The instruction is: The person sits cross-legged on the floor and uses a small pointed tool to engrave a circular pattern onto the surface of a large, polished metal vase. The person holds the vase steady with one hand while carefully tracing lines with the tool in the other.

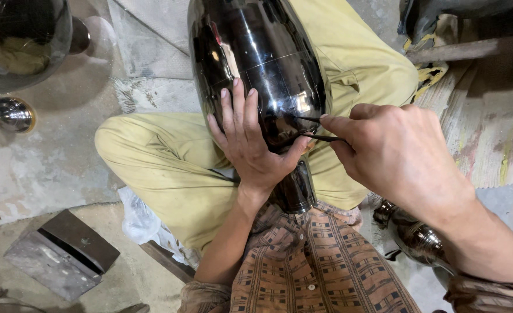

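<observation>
Left hand (pixel 247 142) flat, open on the dark polished vase (pixel 262 64) across the lap; right hand (pixel 392 153) pinches thin divider tool (pixel 314 130) (keep points steady, light pressure).

- looks like a small metalwork workshop, work done sitting on the bare concrete floor (pixel 65 145)
- polished metal vases (pixel 13 40) around, metal block (pixel 62 255) nearby
</observation>
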